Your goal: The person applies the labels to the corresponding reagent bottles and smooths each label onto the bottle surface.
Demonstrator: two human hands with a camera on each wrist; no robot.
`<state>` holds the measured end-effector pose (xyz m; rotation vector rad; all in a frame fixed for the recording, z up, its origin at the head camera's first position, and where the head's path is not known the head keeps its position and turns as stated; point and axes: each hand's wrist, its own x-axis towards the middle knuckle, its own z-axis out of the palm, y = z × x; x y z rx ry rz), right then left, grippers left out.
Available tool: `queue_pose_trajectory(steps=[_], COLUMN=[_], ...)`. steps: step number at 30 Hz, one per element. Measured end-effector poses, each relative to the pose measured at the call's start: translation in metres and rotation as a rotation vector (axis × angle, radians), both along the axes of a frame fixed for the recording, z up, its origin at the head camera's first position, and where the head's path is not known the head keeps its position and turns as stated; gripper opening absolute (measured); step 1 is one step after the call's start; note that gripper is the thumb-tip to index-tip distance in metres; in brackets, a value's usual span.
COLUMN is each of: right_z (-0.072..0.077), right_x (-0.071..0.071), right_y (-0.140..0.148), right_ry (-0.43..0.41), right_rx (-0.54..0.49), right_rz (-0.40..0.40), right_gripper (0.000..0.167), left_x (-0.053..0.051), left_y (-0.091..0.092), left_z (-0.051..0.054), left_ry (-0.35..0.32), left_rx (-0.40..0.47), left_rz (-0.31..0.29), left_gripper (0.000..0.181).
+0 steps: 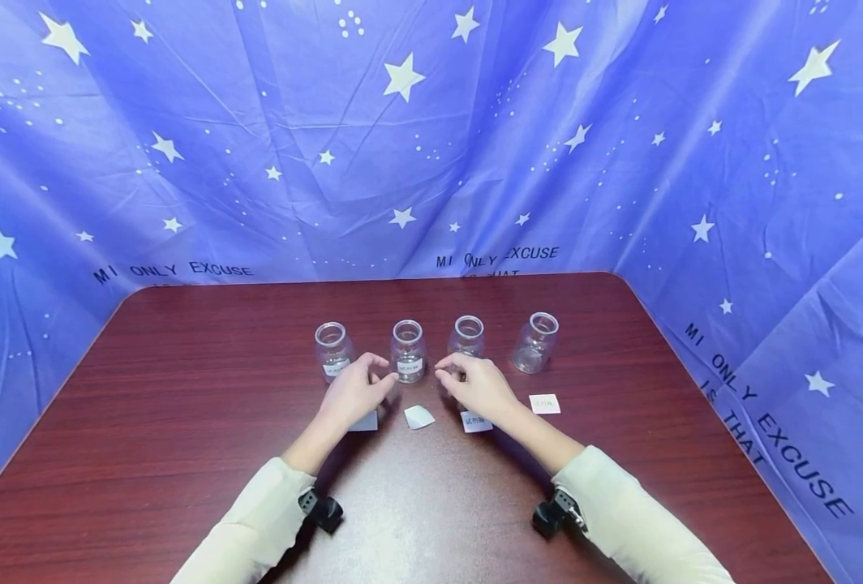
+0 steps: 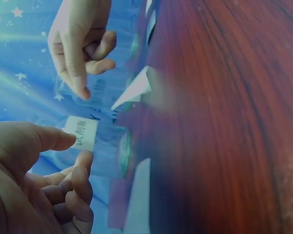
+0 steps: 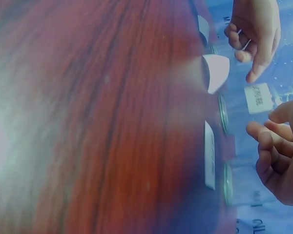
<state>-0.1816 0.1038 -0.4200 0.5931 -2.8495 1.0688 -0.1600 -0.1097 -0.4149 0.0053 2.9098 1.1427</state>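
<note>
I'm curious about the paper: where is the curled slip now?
In the head view, the curled slip lies on the table between the left hand and right hand, nearer the person than the second jar from the left.

Clear glass jars: four. Wooden counter: one, carrying all four jars. Paper labels affixed to jars: two visible, one per jar on two jars. Loose paper slips: four, of which two show writing. Left hand: one. Right hand: one; two hands in total. Pale sleeves: two. Black wrist-mounted units: two, one per wrist.
</note>
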Motion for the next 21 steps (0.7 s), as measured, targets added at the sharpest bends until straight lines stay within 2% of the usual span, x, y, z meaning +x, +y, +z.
queue_pose_trajectory(steps=[6, 14, 21], right_z=[0.003, 0.001, 0.002], right_x=[0.003, 0.007, 0.01], right_y=[0.02, 0.042, 0.056], right_ry=[0.04, -0.004, -0.06], right_rx=[0.053, 0.056, 0.071], right_rz=[0.024, 0.065, 0.141], right_gripper=[0.01, 0.009, 0.009], left_x=[0.009, 0.016, 0.018], left_y=[0.008, 0.032, 0.052], left_z=[0.008, 0.01, 0.011], left_ry=[0.012, 0.027, 0.012], left_rx=[-0.01, -0.028, -0.047], left_rz=[-0.079, -0.208, -0.28], left_gripper=[0.024, 0.016, 0.019])
